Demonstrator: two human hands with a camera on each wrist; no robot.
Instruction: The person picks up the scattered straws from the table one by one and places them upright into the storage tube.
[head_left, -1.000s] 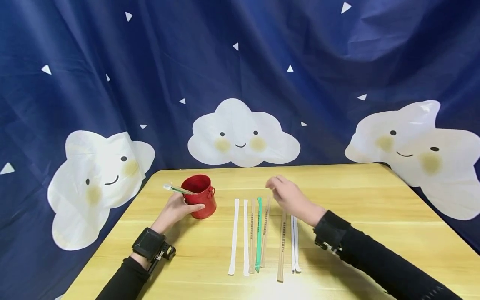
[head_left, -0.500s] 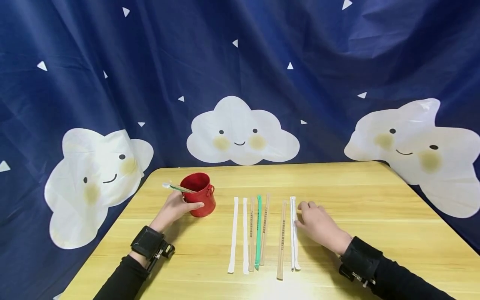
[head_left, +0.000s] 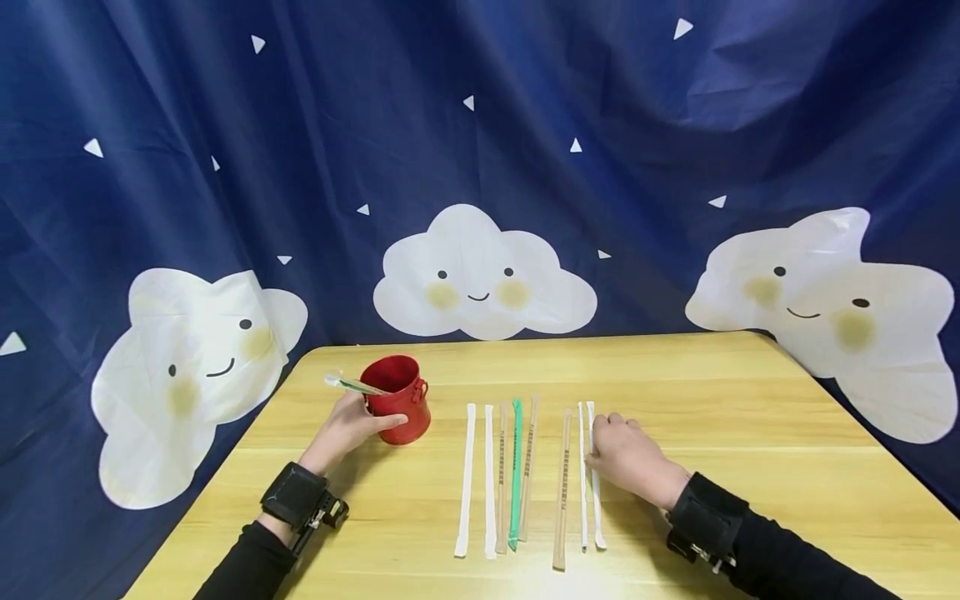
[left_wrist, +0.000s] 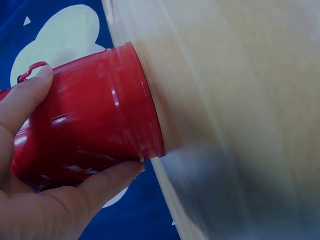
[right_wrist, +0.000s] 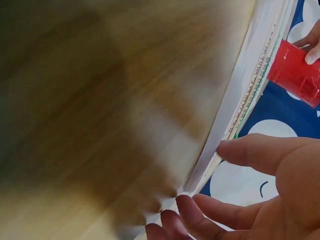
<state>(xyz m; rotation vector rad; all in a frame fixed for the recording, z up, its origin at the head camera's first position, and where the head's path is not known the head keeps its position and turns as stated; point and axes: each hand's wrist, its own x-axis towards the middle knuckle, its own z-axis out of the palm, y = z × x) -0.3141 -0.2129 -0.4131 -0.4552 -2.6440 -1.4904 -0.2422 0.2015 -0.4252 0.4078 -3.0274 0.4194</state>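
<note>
Table [head_left: 720, 392], wood-grained. Pail [head_left: 411, 428], red, at table left, the left hand [head_left: 354, 423] curled round its side; wrapped straws [head_left: 354, 384] jut over the rim. Right hand [head_left: 632, 461], thumb and fingertips parted, a pinch not discernible. Rightmost white straw [head_left: 597, 518], at this nearer hand's thumb, long axis near to far. Slimmer white straw [head_left: 582, 492] just left, almost parallel, crowding it.

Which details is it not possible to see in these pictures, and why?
Head view: lower ends of the leaning straws in the red bucket, hidden by its wall.
Head view: writing on the brown straws, too small to read.
Head view: whether the right hand pinches the rightmost white straw, as its own back blocks this.
Left wrist view: the red bucket's mouth, cut off by the left edge.
</note>
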